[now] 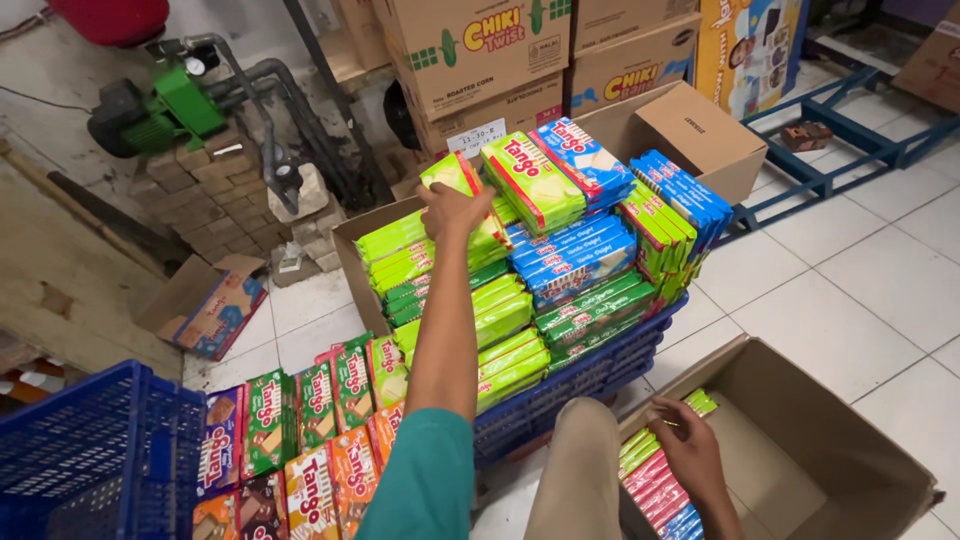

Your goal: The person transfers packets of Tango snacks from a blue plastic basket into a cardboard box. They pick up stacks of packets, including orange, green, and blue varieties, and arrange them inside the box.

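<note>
My left hand reaches forward and grips a green wafer pack on top of a big pile of green and blue wafer packs heaped on a blue plastic crate. My right hand rests low in an open cardboard box, fingers on the green, pink and blue packs stacked along its left wall. My knee in beige trousers sits between the crate and the box.
A second blue crate stands at the lower left, with red, green and orange wafer packs beside it. Cardboard cartons are stacked behind the pile. A green pump with pipes and bricks is at the upper left. White tiled floor lies to the right.
</note>
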